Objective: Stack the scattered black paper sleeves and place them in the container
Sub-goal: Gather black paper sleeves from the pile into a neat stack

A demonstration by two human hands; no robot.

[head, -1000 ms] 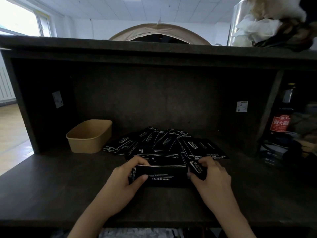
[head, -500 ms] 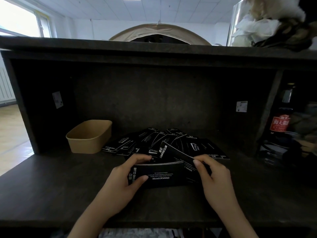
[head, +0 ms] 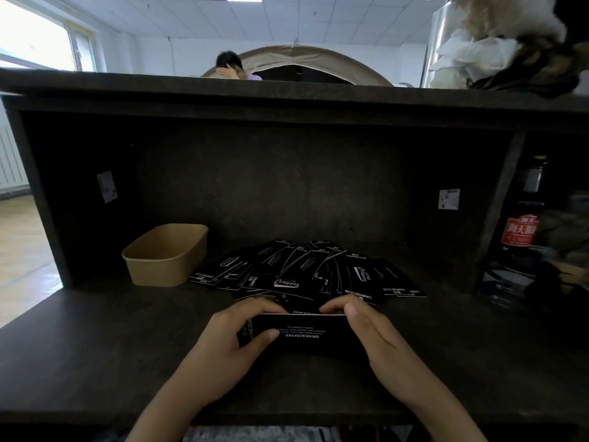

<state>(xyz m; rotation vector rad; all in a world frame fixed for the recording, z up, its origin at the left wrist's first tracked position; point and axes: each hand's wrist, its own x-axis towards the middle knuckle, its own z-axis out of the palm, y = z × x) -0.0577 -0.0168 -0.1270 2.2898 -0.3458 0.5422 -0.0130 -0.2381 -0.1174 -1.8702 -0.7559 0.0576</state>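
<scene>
A small stack of black paper sleeves (head: 302,338) with white lettering stands on edge on the dark counter (head: 95,362). My left hand (head: 229,342) grips its left end, thumb across the front face. My right hand (head: 369,333) holds its right end, with fingers curled over the top edge. Behind the stack, several more black sleeves (head: 306,272) lie fanned out flat. A tan paper container (head: 165,255) sits at the back left, with nothing seen inside it.
A dark back wall and an overhead shelf (head: 287,100) enclose the counter. A dark bottle with a red label (head: 519,237) and other clutter stand in the right compartment. A person's head (head: 229,65) shows beyond the shelf.
My right hand brought a sleeve from the fan onto the stack and now holds the stack's right end. A person's head has appeared behind the shelf.
</scene>
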